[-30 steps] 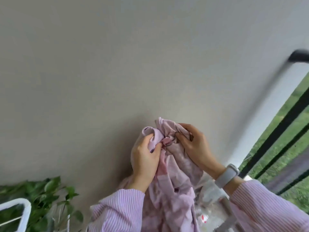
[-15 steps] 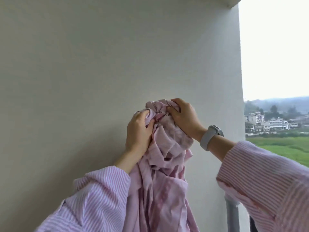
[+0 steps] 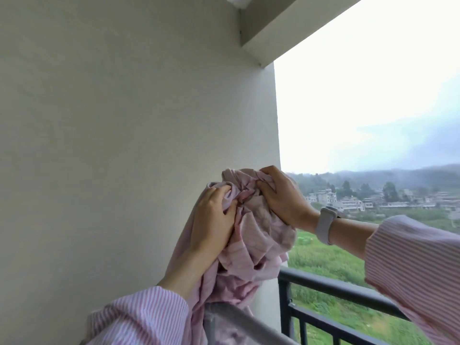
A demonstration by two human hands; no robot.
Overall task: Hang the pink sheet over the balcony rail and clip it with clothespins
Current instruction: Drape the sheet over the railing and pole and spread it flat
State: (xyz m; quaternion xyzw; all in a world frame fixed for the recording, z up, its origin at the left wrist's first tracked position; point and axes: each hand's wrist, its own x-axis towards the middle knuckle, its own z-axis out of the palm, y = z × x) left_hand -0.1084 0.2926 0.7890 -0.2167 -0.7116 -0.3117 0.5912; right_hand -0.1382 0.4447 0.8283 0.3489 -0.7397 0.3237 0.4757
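The pink sheet (image 3: 256,235) is bunched into a crumpled bundle and held up in the air in front of the pale wall (image 3: 124,145), with its lower part hanging down in folds between the person's forearms. The left hand (image 3: 211,225) grips the left side of the bundle, fingers curled into the cloth and the thumb pressing a fold near the top. The right hand (image 3: 281,195) grips the upper right side, its fingers curled over the top of the bunch and dug into the creases. The two hands sit close together on the cloth without touching. A light-coloured watch (image 3: 326,225) sits on the right wrist, and both arms wear pink striped sleeves (image 3: 410,265). The black balcony rail (image 3: 336,287) runs below and to the right of the bundle; the sheet is above it and not laid over it. A grey metal frame (image 3: 239,317) stands at the bottom, where the hanging cloth reaches it. Beyond the rail lie green fields and distant buildings (image 3: 348,202).
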